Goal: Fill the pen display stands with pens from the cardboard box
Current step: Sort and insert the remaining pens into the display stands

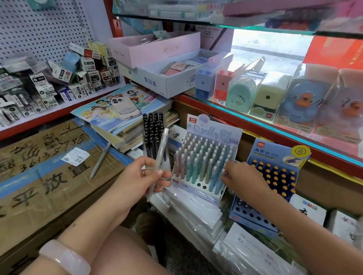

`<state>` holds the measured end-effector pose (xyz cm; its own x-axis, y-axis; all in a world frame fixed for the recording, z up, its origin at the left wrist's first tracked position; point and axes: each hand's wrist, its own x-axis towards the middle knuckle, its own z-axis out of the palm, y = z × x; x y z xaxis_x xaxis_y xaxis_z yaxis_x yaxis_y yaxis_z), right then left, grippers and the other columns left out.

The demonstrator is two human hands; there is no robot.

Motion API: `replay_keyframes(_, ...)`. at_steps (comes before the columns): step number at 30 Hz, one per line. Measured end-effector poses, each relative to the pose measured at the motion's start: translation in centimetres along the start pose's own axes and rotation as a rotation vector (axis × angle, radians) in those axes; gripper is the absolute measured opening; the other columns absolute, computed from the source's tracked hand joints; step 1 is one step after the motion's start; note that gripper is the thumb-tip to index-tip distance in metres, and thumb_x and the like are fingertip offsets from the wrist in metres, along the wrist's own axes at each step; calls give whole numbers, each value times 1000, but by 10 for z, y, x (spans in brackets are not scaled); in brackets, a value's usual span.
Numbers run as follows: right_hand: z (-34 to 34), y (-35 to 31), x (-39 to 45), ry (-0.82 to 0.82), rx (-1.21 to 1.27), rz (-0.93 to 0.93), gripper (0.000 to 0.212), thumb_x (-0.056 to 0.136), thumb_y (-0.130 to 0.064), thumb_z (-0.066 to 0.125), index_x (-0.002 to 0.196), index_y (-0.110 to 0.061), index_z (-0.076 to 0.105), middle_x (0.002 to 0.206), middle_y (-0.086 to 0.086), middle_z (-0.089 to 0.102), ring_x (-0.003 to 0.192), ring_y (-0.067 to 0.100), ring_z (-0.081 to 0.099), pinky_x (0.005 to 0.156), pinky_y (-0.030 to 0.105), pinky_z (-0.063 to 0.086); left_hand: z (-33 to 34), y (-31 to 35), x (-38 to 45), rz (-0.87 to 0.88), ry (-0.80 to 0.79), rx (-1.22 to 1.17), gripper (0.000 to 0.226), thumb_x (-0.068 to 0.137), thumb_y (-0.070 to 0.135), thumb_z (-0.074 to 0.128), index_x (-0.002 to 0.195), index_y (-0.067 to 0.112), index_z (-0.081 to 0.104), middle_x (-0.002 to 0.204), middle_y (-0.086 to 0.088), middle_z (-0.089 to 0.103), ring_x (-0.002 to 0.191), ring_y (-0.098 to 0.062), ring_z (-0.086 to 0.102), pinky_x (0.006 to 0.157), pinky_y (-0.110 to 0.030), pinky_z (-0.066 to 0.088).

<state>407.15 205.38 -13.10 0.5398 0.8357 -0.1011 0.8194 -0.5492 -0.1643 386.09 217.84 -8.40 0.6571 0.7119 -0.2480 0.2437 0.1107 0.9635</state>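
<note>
Left hand [146, 175] grips a pale translucent pen [158, 158], fingers curled round its lower half, pen upright and tilted slightly right, top end rising above the fingertips. Right hand [241, 177] reaches to the right edge of the pastel pen stand [206, 157], fingertips pinching a light blue pen [218, 177] in the front right rows. Stand mostly filled; a few dark vacant holes in the front row, left of the right fingers. Blue stand with yellow-capped pens [274, 175] just right of the right hand. Another loose pen [100, 160] lies on the taped cardboard box [44, 179], left of the left hand. Clear pack of black pens [153, 134] stands behind the left fingers.
</note>
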Motion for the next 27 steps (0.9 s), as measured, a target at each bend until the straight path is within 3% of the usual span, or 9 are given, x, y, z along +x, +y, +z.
replay_keyframes(3,-28,-13,-6,206,74,-41,30,95,-44,44,91,-15,52,77,1,58,73,20,57,61,31,49,1,2,-4,12,-26,10,4,90,3,53,92,6,52,88,-9,74,77,-19,70,79,-34,56)
replay_keyframes(5,-47,-33,-13,279,359,-112,30,94,-43,44,90,-19,61,75,-3,64,71,14,61,69,30,53,4,3,-5,18,-64,10,5,90,3,54,91,7,52,88,-8,74,76,-18,70,75,-31,56)
replay_keyframes(8,-61,-61,-13,168,847,-206,13,93,-32,50,96,-27,62,81,-8,67,70,-1,62,70,15,53,7,3,-6,18,-108,9,6,89,3,54,92,7,51,89,-8,74,76,-17,70,70,-25,56)
replay_keyframes(11,-62,-74,-6,81,1060,-234,14,92,-24,55,103,-20,63,83,-3,70,73,0,65,72,12,53,9,1,-6,24,-137,9,5,90,2,54,93,7,52,89,-8,74,76,-17,70,68,-23,56)
replay_keyframes(16,-57,-75,-1,95,1084,-228,11,90,-19,59,97,-14,65,77,0,70,68,3,65,71,14,53,4,-3,-1,29,-117,59,5,89,5,55,93,9,54,92,-8,73,81,-17,70,74,-28,55)
replay_keyframes(20,-56,-56,11,193,1005,-192,7,89,-19,60,94,-18,65,78,1,69,70,6,65,72,13,52,-10,-8,9,98,-73,365,19,86,17,63,103,21,54,104,2,65,95,-8,62,84,-24,50)
replay_keyframes(24,-45,-32,20,320,664,-174,13,88,-23,62,97,-14,65,87,-1,67,81,11,62,75,14,49,-28,-13,19,222,-35,704,30,85,27,63,111,30,47,115,12,55,108,-6,53,95,-30,45)
replay_keyframes(27,-22,-22,25,307,384,-218,22,90,-27,59,107,-14,63,97,5,66,89,18,60,84,34,52,-36,-10,25,288,28,762,32,87,26,61,116,29,48,116,13,52,110,-5,48,98,-29,42)
